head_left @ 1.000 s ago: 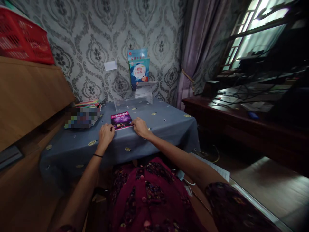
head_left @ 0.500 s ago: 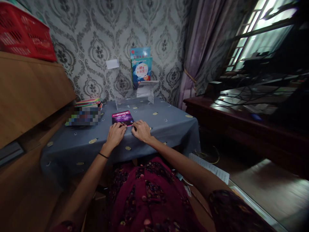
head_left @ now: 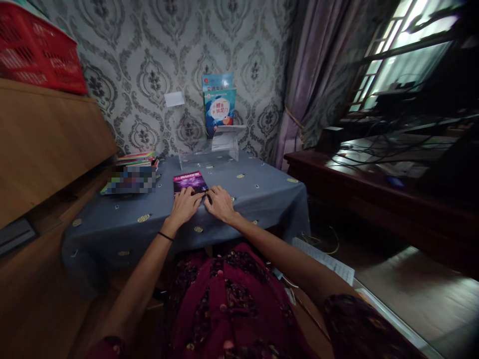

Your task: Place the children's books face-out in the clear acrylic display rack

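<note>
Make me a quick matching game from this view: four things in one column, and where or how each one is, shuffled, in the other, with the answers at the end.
Column one
1. Purple-covered book
2. Red basket
3. Curtain
4. Dark wristband

Column two
A. Gathered by a tie
B. Around the left wrist
C. On top of the wooden cabinet
D. Partly covered by the left hand

Right pairs: 1-D, 2-C, 3-A, 4-B
</note>
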Demonstrator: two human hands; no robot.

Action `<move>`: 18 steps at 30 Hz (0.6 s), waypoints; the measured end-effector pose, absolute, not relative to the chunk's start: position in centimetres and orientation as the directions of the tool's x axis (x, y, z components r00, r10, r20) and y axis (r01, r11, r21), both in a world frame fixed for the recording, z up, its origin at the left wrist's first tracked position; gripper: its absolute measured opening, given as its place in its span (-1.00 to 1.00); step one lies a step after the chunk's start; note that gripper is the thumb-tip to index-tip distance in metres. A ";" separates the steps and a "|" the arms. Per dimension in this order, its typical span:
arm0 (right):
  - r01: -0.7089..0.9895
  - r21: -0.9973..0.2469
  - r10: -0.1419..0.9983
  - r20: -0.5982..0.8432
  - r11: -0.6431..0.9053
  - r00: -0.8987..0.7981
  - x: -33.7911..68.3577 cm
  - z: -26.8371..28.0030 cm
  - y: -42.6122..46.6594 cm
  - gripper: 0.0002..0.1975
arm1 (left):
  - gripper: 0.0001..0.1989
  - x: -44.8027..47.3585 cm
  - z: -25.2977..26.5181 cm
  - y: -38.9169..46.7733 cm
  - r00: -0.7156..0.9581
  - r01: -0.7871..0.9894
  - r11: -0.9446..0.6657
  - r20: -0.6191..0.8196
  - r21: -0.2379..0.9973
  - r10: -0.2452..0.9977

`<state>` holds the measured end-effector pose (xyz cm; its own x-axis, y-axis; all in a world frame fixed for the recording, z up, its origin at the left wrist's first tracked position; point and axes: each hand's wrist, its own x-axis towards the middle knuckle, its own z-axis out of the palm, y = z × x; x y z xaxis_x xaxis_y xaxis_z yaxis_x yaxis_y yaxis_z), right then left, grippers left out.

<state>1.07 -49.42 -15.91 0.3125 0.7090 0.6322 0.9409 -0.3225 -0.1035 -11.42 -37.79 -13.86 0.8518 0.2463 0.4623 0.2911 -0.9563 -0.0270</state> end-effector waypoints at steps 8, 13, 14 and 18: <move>0.925 -0.130 0.691 0.630 -0.356 0.354 0.8 -15.3 -49.1 -0.70 | -0.62 -11.4 -13.7 -37.9 0.853 0.283 -0.959 0.452 0.017 0.260; 0.921 -0.144 0.703 0.607 -0.361 0.371 0.9 -14.7 -49.3 -0.70 | -0.65 -11.0 -13.8 -37.2 0.851 0.281 -0.956 0.440 0.080 0.286; 0.920 -0.147 0.706 0.601 -0.362 0.374 0.9 -14.6 -49.3 -0.70 | -0.66 -10.9 -13.8 -36.8 0.847 0.289 -0.952 0.437 0.100 0.303; 0.915 -0.163 0.720 0.572 -0.369 0.392 0.9 -14.3 -49.3 -0.69 | -0.64 -10.8 -13.7 -34.0 0.774 0.431 -0.880 0.420 0.197 0.473</move>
